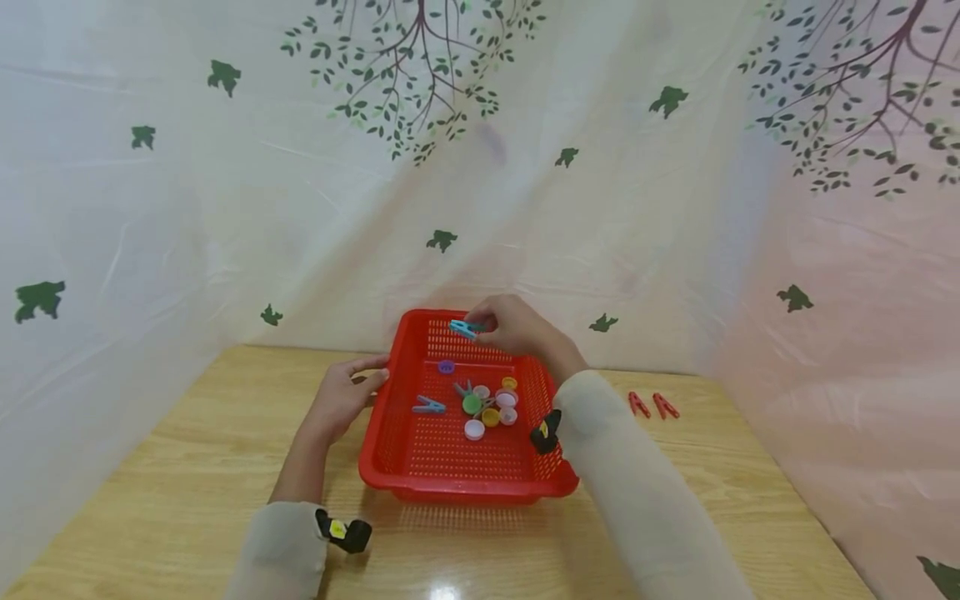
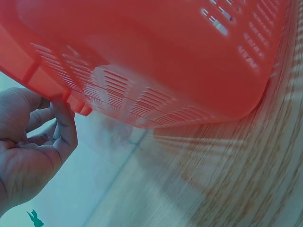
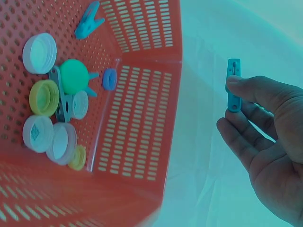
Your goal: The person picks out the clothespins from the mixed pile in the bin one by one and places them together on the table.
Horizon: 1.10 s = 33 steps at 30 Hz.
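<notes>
A red plastic basket (image 1: 457, 483) with slotted walls stands tilted on the table. My left hand (image 1: 341, 400) holds its left rim, thumb on the edge and fingers curled beneath, as the left wrist view shows. Over the basket's far end, my right hand (image 1: 513, 325) pinches a light blue clothespin (image 3: 234, 85) between thumb and fingers. Inside the basket lie another blue clothespin (image 1: 429, 405), a green bottle cap (image 3: 74, 76), a purple cap (image 1: 446, 367), and several white and yellow caps. More clothespins, partly covered, are mixed in among those caps.
Two red clothespins (image 1: 651, 406) lie on the wooden table (image 1: 180, 467) right of the basket. A pale curtain (image 1: 525, 217) with green leaf and bird prints hangs behind and along both sides.
</notes>
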{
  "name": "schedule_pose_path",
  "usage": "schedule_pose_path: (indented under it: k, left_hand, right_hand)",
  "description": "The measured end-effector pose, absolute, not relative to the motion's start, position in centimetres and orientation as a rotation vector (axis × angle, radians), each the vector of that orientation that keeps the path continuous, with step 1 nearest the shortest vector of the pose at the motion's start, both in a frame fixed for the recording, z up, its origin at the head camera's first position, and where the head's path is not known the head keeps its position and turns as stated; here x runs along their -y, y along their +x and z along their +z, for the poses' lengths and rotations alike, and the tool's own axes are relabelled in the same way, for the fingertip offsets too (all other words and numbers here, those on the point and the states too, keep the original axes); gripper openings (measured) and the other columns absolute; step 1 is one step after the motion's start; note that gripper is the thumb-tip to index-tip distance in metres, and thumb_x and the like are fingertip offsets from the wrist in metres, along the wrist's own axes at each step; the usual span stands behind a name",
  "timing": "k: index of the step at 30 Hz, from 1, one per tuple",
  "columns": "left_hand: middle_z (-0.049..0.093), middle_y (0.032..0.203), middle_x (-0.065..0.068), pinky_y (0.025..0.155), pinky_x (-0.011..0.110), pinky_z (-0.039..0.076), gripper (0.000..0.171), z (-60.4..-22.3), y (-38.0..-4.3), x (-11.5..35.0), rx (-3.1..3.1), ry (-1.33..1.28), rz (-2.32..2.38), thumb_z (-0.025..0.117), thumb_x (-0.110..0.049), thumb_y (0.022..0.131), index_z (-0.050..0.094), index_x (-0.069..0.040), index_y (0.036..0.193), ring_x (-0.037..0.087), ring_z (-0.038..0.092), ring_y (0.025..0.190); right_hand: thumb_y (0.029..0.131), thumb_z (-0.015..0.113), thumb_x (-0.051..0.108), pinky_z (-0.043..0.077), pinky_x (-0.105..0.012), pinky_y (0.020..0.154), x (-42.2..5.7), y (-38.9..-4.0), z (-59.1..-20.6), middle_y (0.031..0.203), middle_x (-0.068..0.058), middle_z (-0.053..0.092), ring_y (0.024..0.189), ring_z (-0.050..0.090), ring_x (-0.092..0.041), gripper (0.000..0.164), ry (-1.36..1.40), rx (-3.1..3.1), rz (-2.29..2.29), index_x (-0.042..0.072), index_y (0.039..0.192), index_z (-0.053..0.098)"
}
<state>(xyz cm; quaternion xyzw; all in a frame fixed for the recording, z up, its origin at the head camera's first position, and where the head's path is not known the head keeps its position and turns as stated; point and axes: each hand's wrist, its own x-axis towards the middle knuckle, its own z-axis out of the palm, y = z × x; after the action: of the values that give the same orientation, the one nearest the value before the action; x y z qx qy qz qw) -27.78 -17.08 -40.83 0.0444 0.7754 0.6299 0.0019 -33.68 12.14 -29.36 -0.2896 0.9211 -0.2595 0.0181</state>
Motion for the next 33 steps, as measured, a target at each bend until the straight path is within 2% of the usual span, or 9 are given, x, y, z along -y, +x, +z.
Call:
schedule_pose_path:
  k: [7, 16, 24, 33]
  left_hand:
    - [0.061, 0.139, 0.015, 0.092, 0.047, 0.059, 0.038, -41.1, -27.8, 16.9, -2.426, 0.129, 1.979, 0.059, -0.019, 0.105, 0.061, -0.009, 0.141, 0.034, 0.067, 0.114]
    - [0.059, 0.141, 0.014, 0.094, 0.048, 0.058, 0.04, -41.0, -27.6, 16.9, -2.428, 0.108, 1.959, 0.059, -0.022, 0.105, 0.06, -0.011, 0.143, 0.035, 0.065, 0.117]
    - [0.059, 0.141, 0.014, 0.094, 0.049, 0.058, 0.039, -41.0, -27.7, 16.8, -2.428, 0.133, 1.968, 0.059, -0.021, 0.105, 0.06, -0.01, 0.143, 0.035, 0.065, 0.117]
    - [0.058, 0.143, 0.014, 0.094, 0.049, 0.058, 0.04, -40.9, -27.7, 16.9, -2.439, 0.131, 1.954, 0.059, -0.022, 0.105, 0.06, -0.009, 0.143, 0.036, 0.064, 0.119]
  right_hand:
    - [0.094, 0.076, 0.013, 0.058, -0.033, 0.084, -14.3, -33.6, -29.6, 0.105, -0.003, 0.07, 0.09, 0.062, -0.022, 0.027, -0.834, -2.882, -0.839, 0.009, 0.12, 0.074]
    - [0.093, 0.077, 0.016, 0.058, -0.035, 0.086, -17.0, -33.6, -29.8, 0.107, -0.002, 0.07, 0.093, 0.062, -0.023, 0.03, -0.751, -2.936, -0.807, 0.012, 0.123, 0.073]
    - [0.093, 0.076, 0.015, 0.057, -0.037, 0.083, -19.5, -33.1, -30.0, 0.108, -0.006, 0.068, 0.092, 0.059, -0.024, 0.032, -0.705, -2.965, -0.809, 0.008, 0.124, 0.073]
    - [0.094, 0.074, 0.013, 0.058, -0.041, 0.085, -22.3, -32.7, -30.6, 0.109, -0.007, 0.069, 0.096, 0.059, -0.026, 0.031, -0.663, -3.016, -0.81, 0.008, 0.124, 0.073]
